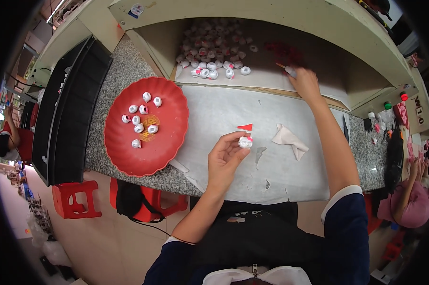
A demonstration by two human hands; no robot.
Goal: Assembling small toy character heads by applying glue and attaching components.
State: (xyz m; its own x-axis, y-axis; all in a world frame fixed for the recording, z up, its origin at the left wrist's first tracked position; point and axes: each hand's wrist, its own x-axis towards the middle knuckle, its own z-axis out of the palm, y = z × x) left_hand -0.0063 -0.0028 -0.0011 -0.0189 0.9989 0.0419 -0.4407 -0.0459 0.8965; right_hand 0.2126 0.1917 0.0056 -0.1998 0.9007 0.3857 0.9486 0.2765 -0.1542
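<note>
The step in hand looked like fitting small red parts to a ball (245, 142). The left hand (224, 159) gripped it between thumb and fingers above the white sheet (205, 111). At 12 o'clock from it, just beside, was a red piece (245, 127); whether they touched, I could not tell.

The right hand (305, 85), out between 1 and 2 o'clock, was blurred but seemed closed on a slim tool (288, 71), its tip near the red bits (276, 47). The next move probably called for bringing the tool, perhaps with 1 bit, to the ball while the left hand kept it steady.

Towards 10 o'clock, the red plate (169, 149) held 9 balls, well spread. At 11 o'clock, the shelf (266, 83) held a big heap of balls (209, 50), with the red bits at 1 o'clock. Beyond the plate, at 9 o'clock, the black tray (67, 147) had pale contents too hidden to tell.
</note>
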